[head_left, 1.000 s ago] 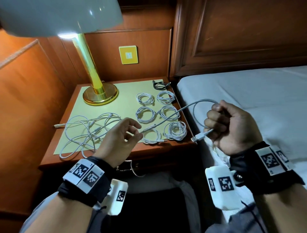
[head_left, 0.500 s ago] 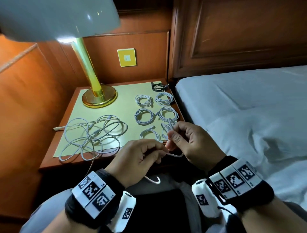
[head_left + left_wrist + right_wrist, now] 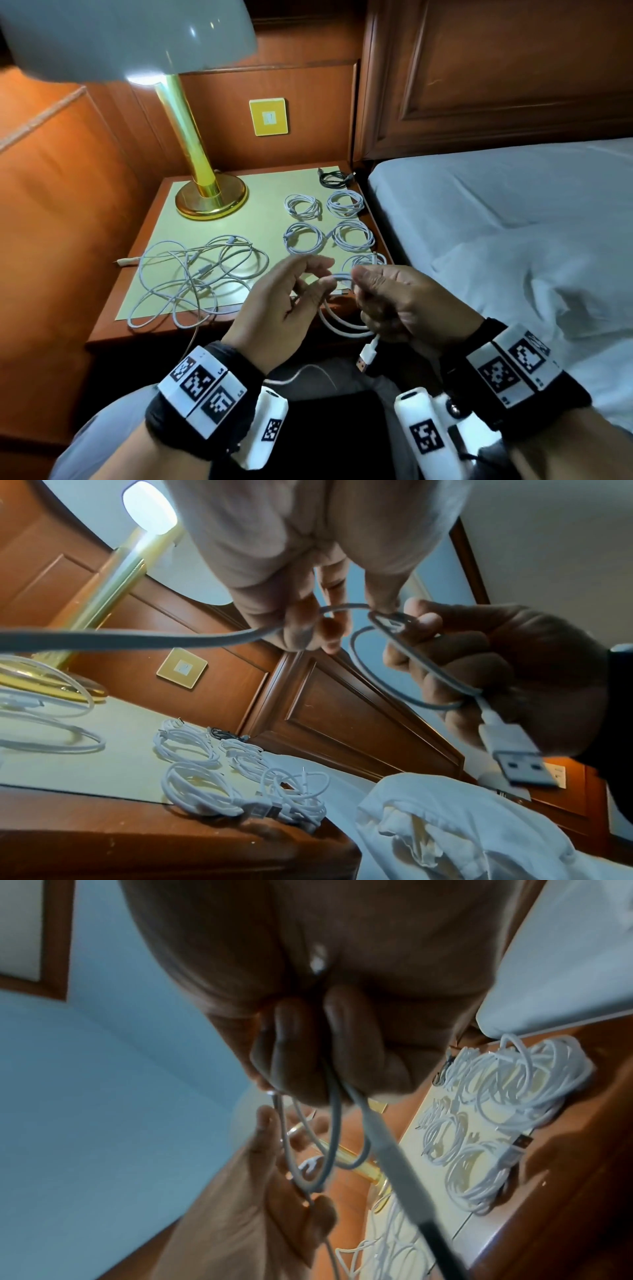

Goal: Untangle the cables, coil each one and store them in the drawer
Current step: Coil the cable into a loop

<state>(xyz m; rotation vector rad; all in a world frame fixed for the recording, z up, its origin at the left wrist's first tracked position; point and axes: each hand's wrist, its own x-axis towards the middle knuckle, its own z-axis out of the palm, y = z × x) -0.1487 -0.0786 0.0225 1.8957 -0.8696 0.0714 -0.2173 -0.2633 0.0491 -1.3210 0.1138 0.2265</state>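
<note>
A white USB cable (image 3: 342, 327) runs between my two hands in front of the nightstand. My right hand (image 3: 359, 277) grips a small loop of it, and the USB plug (image 3: 365, 357) hangs below the palm. My left hand (image 3: 318, 281) pinches the same cable just left of the right thumb. In the left wrist view the left fingers (image 3: 301, 626) pinch the cable beside the loop (image 3: 394, 666) in the right hand, with the plug (image 3: 520, 761) sticking out. A tangle of white cables (image 3: 191, 274) lies on the nightstand's left half. Several coiled white cables (image 3: 352, 236) lie on its right half.
A brass lamp (image 3: 210, 200) stands at the back of the nightstand (image 3: 113, 329). A coiled black cable (image 3: 334, 178) lies at the back right corner. The bed with white sheets (image 3: 513, 222) is close on the right. A wood panel wall is on the left.
The hands were apart with the cable stretched between them, then came together. The cable now hangs as a loop from the right hand with the plug below it.
</note>
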